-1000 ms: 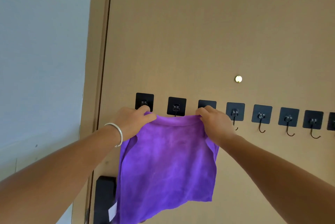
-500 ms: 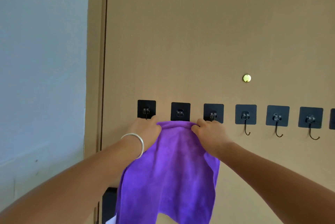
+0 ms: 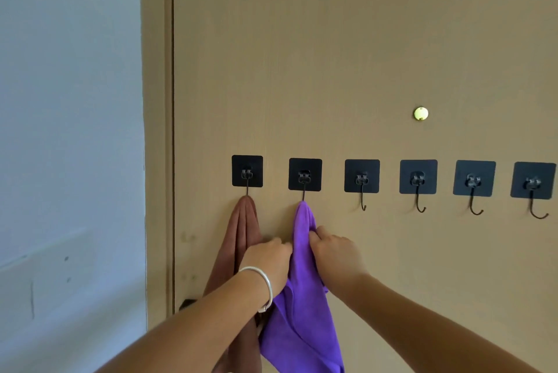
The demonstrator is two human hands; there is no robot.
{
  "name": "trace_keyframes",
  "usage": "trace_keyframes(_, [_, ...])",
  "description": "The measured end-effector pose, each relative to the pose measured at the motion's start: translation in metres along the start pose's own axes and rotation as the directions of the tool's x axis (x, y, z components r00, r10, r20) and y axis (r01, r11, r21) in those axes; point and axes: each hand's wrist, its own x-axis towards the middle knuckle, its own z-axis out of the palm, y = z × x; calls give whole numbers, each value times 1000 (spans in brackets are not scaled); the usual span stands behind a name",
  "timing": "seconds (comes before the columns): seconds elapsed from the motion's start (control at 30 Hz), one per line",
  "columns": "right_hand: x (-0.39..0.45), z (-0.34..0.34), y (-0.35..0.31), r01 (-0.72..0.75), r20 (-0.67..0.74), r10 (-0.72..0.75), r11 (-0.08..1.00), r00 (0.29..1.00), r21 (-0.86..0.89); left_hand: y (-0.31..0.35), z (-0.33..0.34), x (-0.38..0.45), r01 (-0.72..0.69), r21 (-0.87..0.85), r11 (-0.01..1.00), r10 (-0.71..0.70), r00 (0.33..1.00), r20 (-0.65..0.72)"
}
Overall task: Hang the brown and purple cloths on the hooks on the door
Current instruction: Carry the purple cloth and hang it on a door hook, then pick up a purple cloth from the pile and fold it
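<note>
while both cloths hang long-axis down from hooks above the hands, left hand (image 3: 267,261) and right hand (image 3: 335,252) pinch the purple cloth (image 3: 302,312) between them; brown cloth (image 3: 241,230) sits just left.

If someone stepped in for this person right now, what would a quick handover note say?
Left hand and right hand both hold the purple cloth, just below its hook.
Brown cloth hangs from the first hook on the door; purple cloth hangs from the second hook.
Done: both cloths are hung.
Left: release both grips; four hooks to the right are bare.
</note>
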Motion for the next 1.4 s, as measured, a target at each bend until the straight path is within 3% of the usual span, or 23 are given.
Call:
trace_keyframes(0.17, [-7,3,5,69,-69,-73,996,995,-61,-12,0,-17,-110,221,969,86,990,115])
trace_keyframes(0.3, [-12,-2,16,124,-87,-133,986,987,-109,-24,-12,-29,-193,326,925,169,980,101])
trace_keyframes(0.4, [-10,-15,28,134,-170,-151,986,974,-104,-29,-38,-21,-147,320,936,165,986,-29])
trace_keyframes(0.5, [-8,-36,41,110,-268,-124,992,956,-68,-26,-61,-6,-125,184,975,174,944,-280])
trace_keyframes(0.57, [-12,-52,51,78,-341,-83,997,936,-30,-17,-72,6,-166,95,982,191,893,-407])
trace_keyframes(0.7, [-33,-69,86,-5,-482,10,1000,876,11,22,-79,34,-242,128,962,274,826,-492])
trace_keyframes(0.87, [-86,-73,162,-250,-376,215,967,901,-44,102,-72,62,-380,118,917,379,744,-550])
trace_keyframes(0.97, [-129,-74,207,-398,-317,349,911,882,-105,153,-64,74,-449,87,889,419,722,-550])
trace_keyframes(1.1, [-189,-80,241,-550,-278,488,805,827,-222,224,-53,80,-601,20,799,507,656,-560])
trace_keyframes(1.23, [-238,-94,255,-660,-268,604,701,751,-270,290,-52,77,-754,-12,657,603,535,-592])
trace_keyframes(1.4, [-317,-129,250,-794,-278,761,473,586,-381,371,-55,59,-906,-93,413,674,372,-638])
